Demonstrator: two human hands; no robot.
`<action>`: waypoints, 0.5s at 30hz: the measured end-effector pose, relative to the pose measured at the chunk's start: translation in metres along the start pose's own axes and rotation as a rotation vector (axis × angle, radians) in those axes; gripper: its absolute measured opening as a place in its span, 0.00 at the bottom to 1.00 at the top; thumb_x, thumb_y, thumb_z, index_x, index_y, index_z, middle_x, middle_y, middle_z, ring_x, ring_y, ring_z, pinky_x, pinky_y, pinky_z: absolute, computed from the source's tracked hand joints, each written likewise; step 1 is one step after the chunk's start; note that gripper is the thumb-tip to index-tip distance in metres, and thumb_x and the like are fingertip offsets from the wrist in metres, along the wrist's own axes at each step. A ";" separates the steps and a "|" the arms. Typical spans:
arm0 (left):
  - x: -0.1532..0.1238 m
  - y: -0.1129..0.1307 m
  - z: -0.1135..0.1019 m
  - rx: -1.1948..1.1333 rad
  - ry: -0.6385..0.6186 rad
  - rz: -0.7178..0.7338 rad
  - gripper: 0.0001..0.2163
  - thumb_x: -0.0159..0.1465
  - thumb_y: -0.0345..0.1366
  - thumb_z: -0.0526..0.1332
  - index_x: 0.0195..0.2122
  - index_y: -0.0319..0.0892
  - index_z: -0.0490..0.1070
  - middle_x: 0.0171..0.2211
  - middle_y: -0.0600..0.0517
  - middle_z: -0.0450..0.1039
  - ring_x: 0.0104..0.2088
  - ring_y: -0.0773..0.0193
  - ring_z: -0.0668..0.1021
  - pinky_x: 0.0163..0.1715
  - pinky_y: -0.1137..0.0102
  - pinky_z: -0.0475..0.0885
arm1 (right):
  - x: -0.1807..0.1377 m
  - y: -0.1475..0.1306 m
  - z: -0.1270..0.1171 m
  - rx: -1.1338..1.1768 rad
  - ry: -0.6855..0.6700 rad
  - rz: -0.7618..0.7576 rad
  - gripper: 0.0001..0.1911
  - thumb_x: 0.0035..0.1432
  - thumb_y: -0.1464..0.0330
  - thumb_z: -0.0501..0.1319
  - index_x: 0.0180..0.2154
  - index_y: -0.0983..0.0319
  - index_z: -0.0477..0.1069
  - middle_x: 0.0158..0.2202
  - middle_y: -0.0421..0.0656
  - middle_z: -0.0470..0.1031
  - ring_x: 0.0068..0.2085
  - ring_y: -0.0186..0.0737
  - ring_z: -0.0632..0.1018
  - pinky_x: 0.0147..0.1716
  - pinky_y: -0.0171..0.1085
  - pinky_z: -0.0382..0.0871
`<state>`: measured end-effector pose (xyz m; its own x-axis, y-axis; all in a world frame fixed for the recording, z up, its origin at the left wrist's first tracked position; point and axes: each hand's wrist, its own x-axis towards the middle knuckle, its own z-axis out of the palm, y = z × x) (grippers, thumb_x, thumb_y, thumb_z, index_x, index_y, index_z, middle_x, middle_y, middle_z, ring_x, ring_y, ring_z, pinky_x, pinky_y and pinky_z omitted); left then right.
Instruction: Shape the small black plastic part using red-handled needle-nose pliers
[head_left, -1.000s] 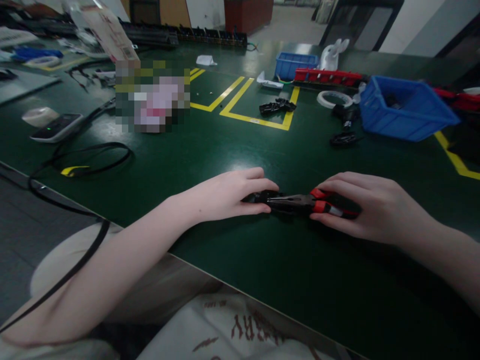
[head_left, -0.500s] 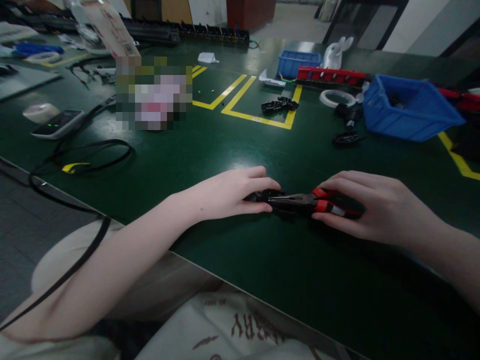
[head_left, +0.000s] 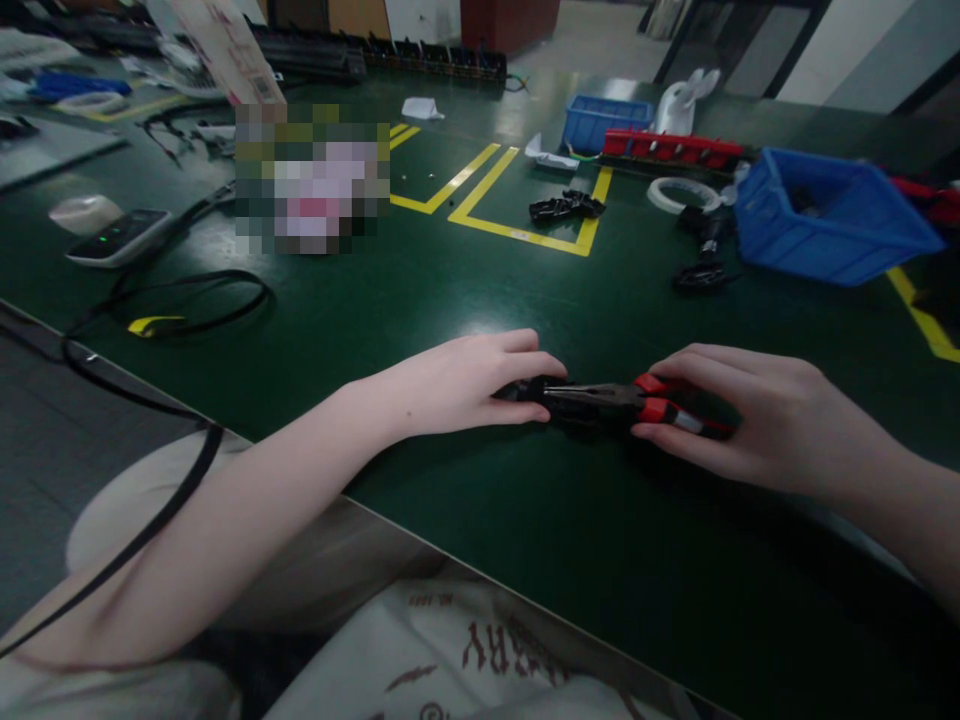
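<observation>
My right hand (head_left: pixel 757 415) grips the red handles of a pair of long-nose pliers (head_left: pixel 615 398), whose jaws point left. The tips of the jaws reach a small black part (head_left: pixel 534 390) that my left hand (head_left: pixel 495 385) holds between thumb and fingers. Both hands rest low over the green table, near its front edge. Part of the black piece is hidden under my left fingers and behind the pliers, and its exact kind cannot be made out.
Ahead lie black plastic parts (head_left: pixel 564 206) inside a yellow-taped outline. To the right stand a blue bin (head_left: pixel 832 220), a white tape roll (head_left: pixel 682 195) and a red strip (head_left: pixel 675 148). On the left are a black cable (head_left: pixel 187 325) and a grey device (head_left: pixel 120 238).
The whole view has shifted slightly, so things sit a little further right. Both hands keep their hold on the black part and the pliers.
</observation>
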<state>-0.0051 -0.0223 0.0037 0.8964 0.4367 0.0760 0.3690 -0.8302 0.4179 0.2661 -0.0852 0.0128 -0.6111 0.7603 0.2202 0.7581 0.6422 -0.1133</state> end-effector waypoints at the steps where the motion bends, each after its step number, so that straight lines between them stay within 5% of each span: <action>1: 0.000 0.000 0.000 -0.001 -0.001 -0.001 0.17 0.66 0.41 0.57 0.54 0.41 0.66 0.43 0.49 0.67 0.35 0.67 0.72 0.33 0.74 0.65 | 0.000 0.000 0.000 -0.003 -0.004 0.003 0.14 0.58 0.58 0.58 0.39 0.61 0.67 0.31 0.47 0.73 0.28 0.43 0.75 0.22 0.41 0.70; 15: 0.000 0.000 0.000 -0.013 -0.027 -0.017 0.16 0.67 0.43 0.55 0.53 0.41 0.66 0.43 0.49 0.66 0.37 0.65 0.72 0.34 0.73 0.65 | 0.003 -0.004 -0.004 -0.076 -0.036 -0.017 0.10 0.58 0.61 0.57 0.39 0.60 0.66 0.33 0.49 0.73 0.29 0.45 0.74 0.24 0.43 0.69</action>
<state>-0.0053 -0.0225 0.0038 0.8965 0.4408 0.0443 0.3811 -0.8183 0.4304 0.2621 -0.0861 0.0176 -0.6310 0.7531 0.1863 0.7616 0.6470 -0.0356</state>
